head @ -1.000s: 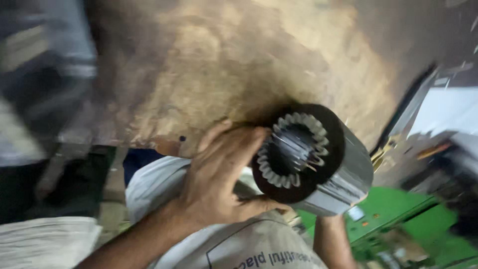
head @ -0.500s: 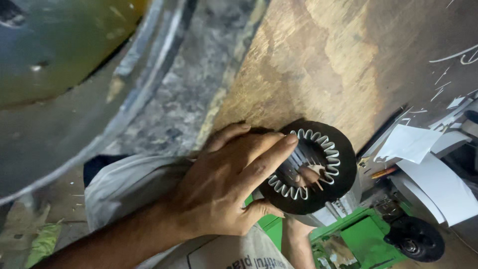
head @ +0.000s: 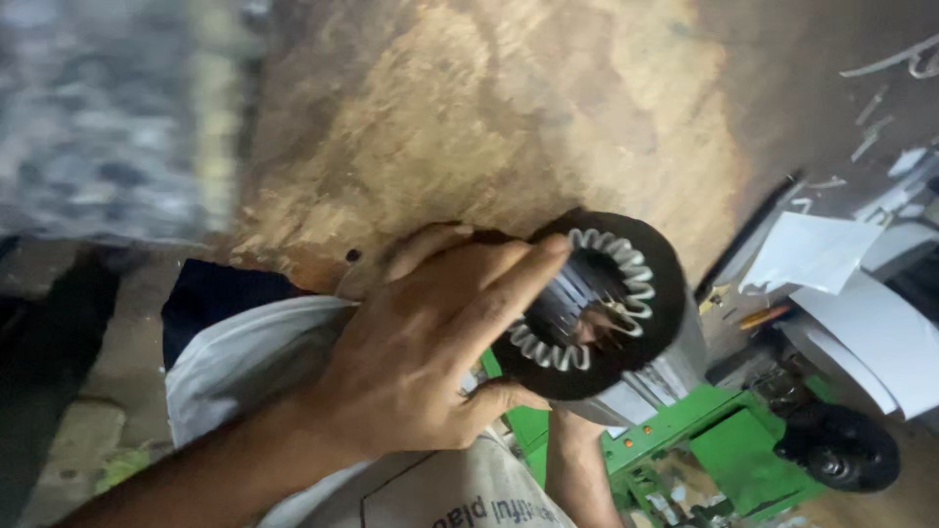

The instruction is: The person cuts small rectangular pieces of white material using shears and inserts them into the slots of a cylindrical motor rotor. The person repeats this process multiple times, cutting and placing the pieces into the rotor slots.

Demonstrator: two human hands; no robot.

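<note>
A round black motor stator core (head: 653, 337) with white slot liners around its bore is held up in front of me, its open end facing me. My left hand (head: 421, 352) grips its near rim, with the fingers laid across the left side of the face and the thumb under the edge. My right hand (head: 574, 452) comes up from below behind the core. Most of it is hidden, and a fingertip shows inside the bore.
A worn brown wooden surface (head: 489, 117) fills the background. White paper sheets (head: 812, 249) lie at the right, above a green metal frame (head: 724, 450) and a black wheel (head: 841, 450). A white printed sack (head: 254, 352) lies over my lap.
The view has swung, so the large round metal object at top left is gone from sight. Both hands keep their hold on the stator core, which now sits a little more to the right.
</note>
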